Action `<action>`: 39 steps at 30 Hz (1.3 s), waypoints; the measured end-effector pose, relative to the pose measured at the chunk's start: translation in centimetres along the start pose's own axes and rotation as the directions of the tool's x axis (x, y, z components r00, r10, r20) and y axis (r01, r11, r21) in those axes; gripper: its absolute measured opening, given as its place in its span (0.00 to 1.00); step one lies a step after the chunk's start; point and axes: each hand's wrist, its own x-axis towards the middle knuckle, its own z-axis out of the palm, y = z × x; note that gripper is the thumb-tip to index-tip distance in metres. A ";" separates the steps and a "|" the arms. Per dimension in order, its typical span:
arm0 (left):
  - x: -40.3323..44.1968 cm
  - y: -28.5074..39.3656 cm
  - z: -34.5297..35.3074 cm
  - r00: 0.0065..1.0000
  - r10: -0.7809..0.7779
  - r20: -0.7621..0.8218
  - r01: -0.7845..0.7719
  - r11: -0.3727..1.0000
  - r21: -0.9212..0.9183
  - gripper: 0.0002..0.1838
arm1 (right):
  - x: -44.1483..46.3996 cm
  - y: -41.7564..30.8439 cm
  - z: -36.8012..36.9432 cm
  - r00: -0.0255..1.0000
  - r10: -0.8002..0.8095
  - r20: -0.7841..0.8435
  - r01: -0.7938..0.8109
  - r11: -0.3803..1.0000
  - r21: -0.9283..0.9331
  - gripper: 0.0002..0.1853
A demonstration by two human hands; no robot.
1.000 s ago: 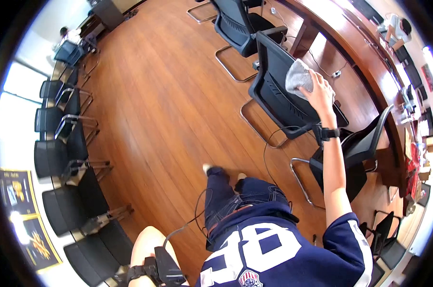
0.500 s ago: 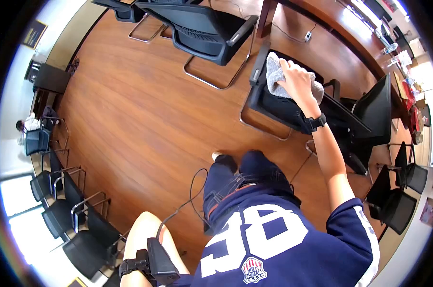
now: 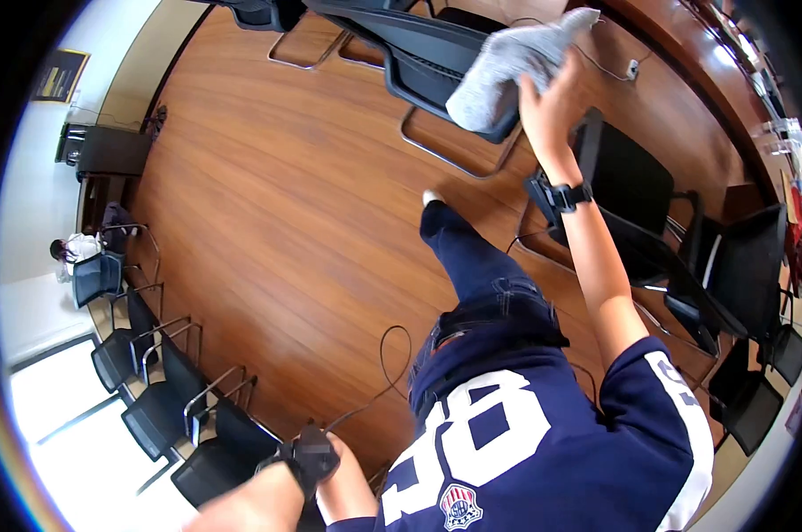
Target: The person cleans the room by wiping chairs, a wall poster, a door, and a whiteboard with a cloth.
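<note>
My right hand point(image 3: 553, 108) is closed on a light grey cloth point(image 3: 507, 69) and holds it up in the air. Part of the cloth hangs to the left, across the view of a black chair's backrest point(image 3: 423, 66). Just below and right of this hand is another black chair point(image 3: 630, 173), with the forearm passing in front of its left side. At the lower left, my left hand point(image 3: 250, 507) is smeared by motion and its fingers cannot be made out. A dark strapped device point(image 3: 312, 454) sits at that wrist.
A wooden table point(image 3: 658, 35) runs along the upper right. Several black chairs point(image 3: 166, 412) line the left wall, where a person in white point(image 3: 82, 246) sits. A thin black cable point(image 3: 401, 377) loops by my left side above the wooden floor point(image 3: 303, 222).
My right hand has lifted the grey cloth off the chair seat and carried it up; the cloth now hangs loosely. My left forearm has swung, and one leg is stretched forward.
</note>
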 end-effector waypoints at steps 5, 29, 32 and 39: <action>-8.3 -16.5 4.6 0.818 -0.497 0.289 0.292 0.792 0.537 0.08 | 5.2 -3.4 12.8 0.779 0.173 0.603 0.179 0.860 -0.478 0.35; -28.9 -50.4 13.6 0.317 -0.399 0.860 0.479 0.851 0.218 0.34 | 6.6 -10.4 35.5 0.879 0.269 0.395 0.043 0.778 -0.626 0.14; -29.0 -56.1 13.7 0.246 -0.329 0.912 0.640 0.761 0.102 0.31 | 7.0 -11.2 40.4 0.847 0.356 0.395 0.015 0.726 -0.688 0.13; -32.0 -62.4 16.1 0.176 -0.129 0.976 0.903 0.415 -0.108 0.36 | 7.8 -11.7 46.0 0.803 0.484 0.347 0.075 0.496 -0.865 0.12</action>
